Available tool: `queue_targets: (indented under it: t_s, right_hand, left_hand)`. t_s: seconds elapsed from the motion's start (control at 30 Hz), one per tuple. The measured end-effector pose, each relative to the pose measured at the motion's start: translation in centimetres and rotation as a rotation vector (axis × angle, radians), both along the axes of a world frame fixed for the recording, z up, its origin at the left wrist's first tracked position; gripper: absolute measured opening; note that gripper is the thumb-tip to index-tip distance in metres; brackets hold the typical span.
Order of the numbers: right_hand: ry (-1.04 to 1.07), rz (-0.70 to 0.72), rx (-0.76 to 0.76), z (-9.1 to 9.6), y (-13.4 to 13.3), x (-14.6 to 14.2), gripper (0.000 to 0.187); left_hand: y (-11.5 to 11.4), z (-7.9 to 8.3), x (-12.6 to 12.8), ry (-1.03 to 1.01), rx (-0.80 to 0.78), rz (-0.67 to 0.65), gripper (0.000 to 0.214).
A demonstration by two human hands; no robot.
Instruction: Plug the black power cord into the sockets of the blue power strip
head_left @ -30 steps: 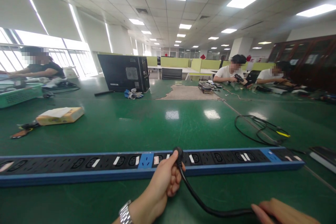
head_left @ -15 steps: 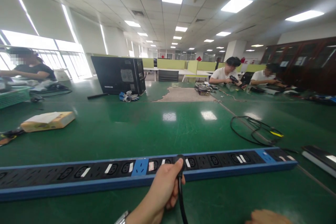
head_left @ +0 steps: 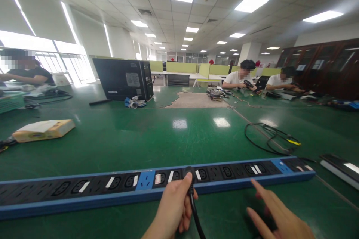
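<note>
while left hand (head_left: 174, 209) pinches plug (head_left: 190, 174) — right hand (head_left: 276, 216) hovers open.

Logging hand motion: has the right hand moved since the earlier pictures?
Yes. The right hand has come forward toward the blue power strip, its forefinger at the strip's front edge.

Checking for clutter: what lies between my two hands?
Head view: the black cord from the plug the left hand holds, then bare green table up to the right hand.
</note>
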State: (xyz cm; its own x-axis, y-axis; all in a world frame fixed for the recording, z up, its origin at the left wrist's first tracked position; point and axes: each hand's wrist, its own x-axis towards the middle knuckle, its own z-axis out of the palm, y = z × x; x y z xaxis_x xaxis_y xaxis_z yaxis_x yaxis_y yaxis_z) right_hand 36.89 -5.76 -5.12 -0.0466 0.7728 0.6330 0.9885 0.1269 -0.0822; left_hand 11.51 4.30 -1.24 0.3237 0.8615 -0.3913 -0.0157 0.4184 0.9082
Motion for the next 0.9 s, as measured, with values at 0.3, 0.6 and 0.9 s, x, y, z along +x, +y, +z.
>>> queue_targets:
  t_s: [0.3,0.6,0.9]
  right_hand:
    - [-0.139,-0.304,0.086,0.3,4.5,1.5,0.078]
    - [0.212,-0.045,0.127,3.1,5.9,-2.4,0.041]
    - [0.966,0.302,-0.491,6.1,7.2,-8.8,0.039]
  left_hand:
    - [1.0,-0.9,0.3,-0.051,-0.056,-0.009,0.071]
    - [0.8,0.7,1.3,0.047,0.215,-0.103,0.055]
    - [-0.1,2.9,2.2,0.283,0.679,-0.32,0.035]
